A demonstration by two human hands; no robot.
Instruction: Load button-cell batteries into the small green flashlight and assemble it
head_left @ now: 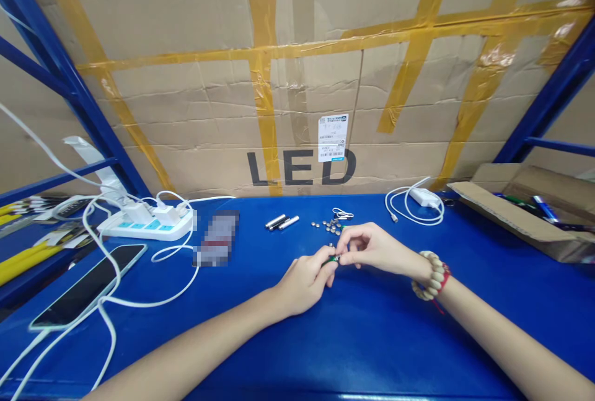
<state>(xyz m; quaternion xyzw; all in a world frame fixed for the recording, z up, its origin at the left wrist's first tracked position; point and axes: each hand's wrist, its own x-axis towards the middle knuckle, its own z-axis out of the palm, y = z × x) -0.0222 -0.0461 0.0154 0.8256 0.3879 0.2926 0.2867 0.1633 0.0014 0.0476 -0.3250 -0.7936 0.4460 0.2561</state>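
Note:
My left hand is closed around a small green piece with a bit of shiny metal at its end; the fingers hide most of it. From the other side, the thumb and fingertips of my right hand pinch the end of the same piece. Just beyond the hands lie several small round metal cells, with a short white cord loop behind them. Further left, several short silver and black tubes rest side by side on the blue table.
Left, a phone and a white power strip lie among loose white cables. A blurred-out dark object is beside them. A coiled white cable with adapter lies back right, near an open cardboard box. Taped cardboard stands behind.

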